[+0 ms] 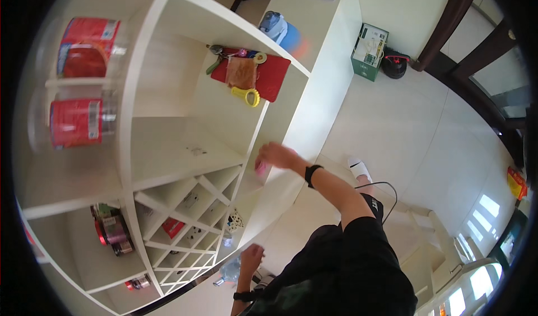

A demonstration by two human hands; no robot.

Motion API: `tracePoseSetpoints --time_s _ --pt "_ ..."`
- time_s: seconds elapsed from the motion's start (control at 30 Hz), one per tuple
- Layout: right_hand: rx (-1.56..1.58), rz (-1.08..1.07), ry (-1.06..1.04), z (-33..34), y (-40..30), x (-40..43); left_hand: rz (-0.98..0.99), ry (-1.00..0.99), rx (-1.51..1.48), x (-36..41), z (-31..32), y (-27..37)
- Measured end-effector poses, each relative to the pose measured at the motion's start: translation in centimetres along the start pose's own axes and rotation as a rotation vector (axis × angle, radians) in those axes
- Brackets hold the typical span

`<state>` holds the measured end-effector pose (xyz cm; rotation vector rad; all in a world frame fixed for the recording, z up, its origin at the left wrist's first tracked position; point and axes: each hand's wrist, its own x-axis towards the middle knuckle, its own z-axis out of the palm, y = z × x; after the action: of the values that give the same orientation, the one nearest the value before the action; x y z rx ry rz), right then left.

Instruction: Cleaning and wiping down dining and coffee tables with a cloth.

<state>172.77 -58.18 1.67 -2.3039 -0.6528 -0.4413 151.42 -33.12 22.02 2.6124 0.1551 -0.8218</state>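
Observation:
My right hand, with a black band at the wrist, presses a pink cloth on the white ledge of the shelf unit. Most of the cloth is hidden under the palm. Lower down, my left hand hangs beside the unit with its fingers curled in, and nothing shows in it. Farther along the ledge lies a red board or mat. On it are a brownish cloth-like piece, a roll of tape and a yellow ring-ended item. Green-handled pruning shears lie at its edge.
Clear jars with red labels stand in the left compartment. Lattice dividers fill the lower unit. A blue bottle rests on the upper top. A green box and a black helmet-like object are on the floor. A large clear bottle lies below.

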Motion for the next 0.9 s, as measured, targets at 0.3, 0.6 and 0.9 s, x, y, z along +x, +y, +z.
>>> tracePoseSetpoints --time_s 0.3,0.6,0.9 --pt "-0.132 0.578 0.472 -2.6 9.6 1.9 -0.419 -0.022 -0.490 6.2 0.5 6.4" --pt "0.130 0.011 0.032 6.0 -2.3 3.3 -0.366 0.338 -0.505 10.9 -0.4 7.1" --pt "-0.258 0.783 0.253 -3.3 8.1 4.3 -0.526 0.402 -0.598 13.9 0.3 9.3"
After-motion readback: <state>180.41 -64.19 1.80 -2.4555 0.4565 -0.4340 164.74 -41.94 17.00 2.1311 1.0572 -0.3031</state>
